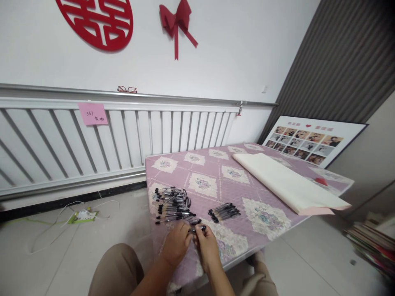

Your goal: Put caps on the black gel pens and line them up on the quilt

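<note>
A dark pen (193, 230) lies across the gap between my two hands, low over the near edge of the bed-like surface. My left hand (176, 243) has its fingers closed around the pen's left part. At the other end my right hand (207, 243) pinches the pen, and its black tip shows past the thumb. Just beyond my left hand is a loose pile of clear-barrelled pens with black caps (173, 205). A neater row of similar pens (224, 212) lies to the right, apart from both hands. My fingers hide part of the held pen.
The pens lie on a purple patterned cloth (210, 158). A large folded cream sheet (277, 181) rests on its right side, before a leaning photo board (308, 142). A white radiator (173, 131) runs along the wall. A power strip (82, 217) with cables sits on the floor.
</note>
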